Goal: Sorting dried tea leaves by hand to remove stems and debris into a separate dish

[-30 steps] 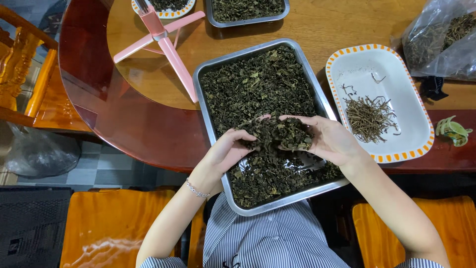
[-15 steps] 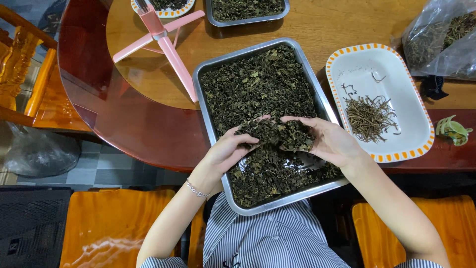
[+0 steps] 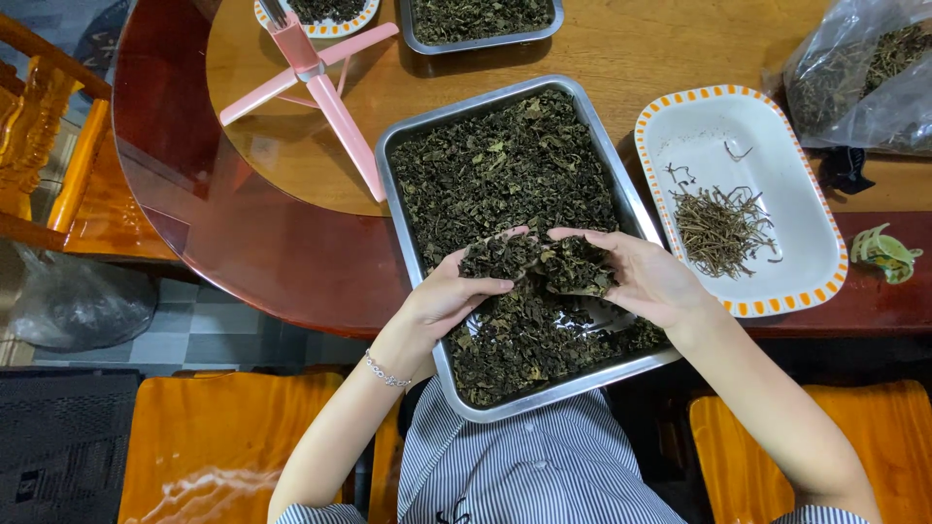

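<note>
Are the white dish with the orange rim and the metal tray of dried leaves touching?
Apart. The head view shows bare wood table between the white dish and the metal tray along their facing edges.

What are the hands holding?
Both hands, left and right, cup a clump of dried leaves from below and the sides, over the tray.

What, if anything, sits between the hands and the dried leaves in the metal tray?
Nothing visible. The left hand and right hand already cup a clump of dried leaves directly over the metal tray.
</note>
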